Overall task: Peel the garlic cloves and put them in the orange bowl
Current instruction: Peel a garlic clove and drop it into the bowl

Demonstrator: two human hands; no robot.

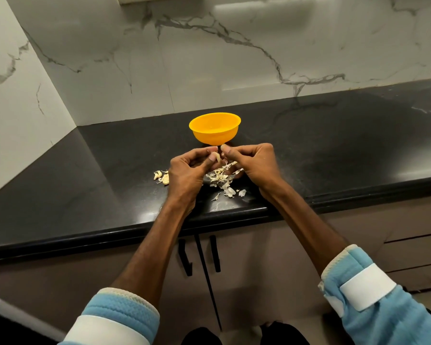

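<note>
An orange bowl [215, 129] stands on the black counter [97, 175], just beyond my hands. My left hand [187, 170] pinches a pale garlic clove [217, 156] between thumb and fingers. My right hand [251, 163] meets it from the right, its fingertips pinching the clove's top or its skin. A few unpeeled cloves [162, 177] lie on the counter to the left of my left hand. What is inside the bowl is hard to make out.
Loose garlic skins [224, 181] are scattered on the counter under and in front of my hands. A marble wall [209, 58] rises behind the counter and on the left. Cabinet doors with black handles [214, 253] are below the counter edge.
</note>
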